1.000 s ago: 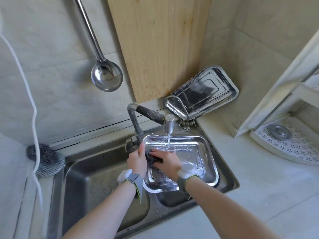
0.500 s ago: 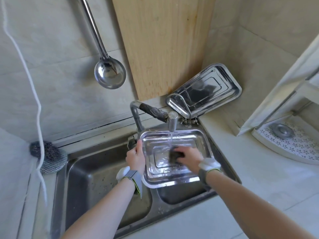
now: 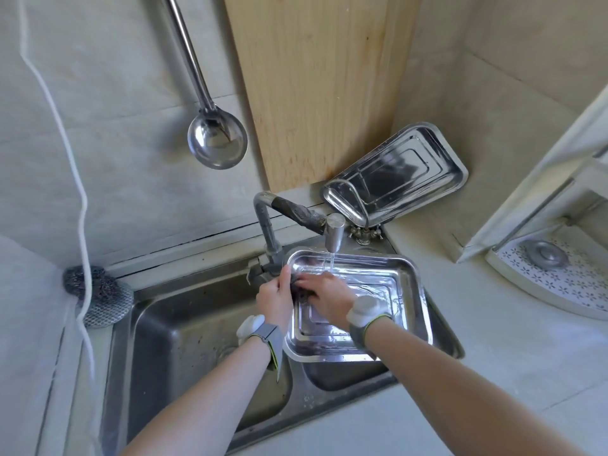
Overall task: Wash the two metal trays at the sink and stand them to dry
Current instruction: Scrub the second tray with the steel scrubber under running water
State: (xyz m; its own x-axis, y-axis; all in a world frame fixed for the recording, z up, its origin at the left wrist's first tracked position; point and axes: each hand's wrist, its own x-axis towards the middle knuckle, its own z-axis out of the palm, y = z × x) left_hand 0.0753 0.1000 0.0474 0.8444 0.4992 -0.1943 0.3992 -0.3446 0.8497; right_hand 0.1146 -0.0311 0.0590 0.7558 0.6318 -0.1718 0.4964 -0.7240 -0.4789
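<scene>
A shiny metal tray (image 3: 403, 291) lies over the right sink basin under the running faucet (image 3: 333, 238). My left hand (image 3: 274, 299) grips the tray's left rim. My right hand (image 3: 325, 296) presses a dark scouring pad (image 3: 301, 289) onto the tray's inside near its left edge. A second metal tray (image 3: 399, 174) stands tilted against the wall and the wooden board behind the faucet, its inside facing me.
The double steel sink (image 3: 184, 343) has its left basin free. A steel wool ball (image 3: 98, 296) sits at the sink's back left corner beside a white cord (image 3: 79, 199). A ladle (image 3: 215, 139) hangs on the wall. A white perforated rack (image 3: 556, 278) is at right.
My right hand has swept the scouring pad from the tray's middle back to its left side, close to my left hand. The tray and my left hand stay put.
</scene>
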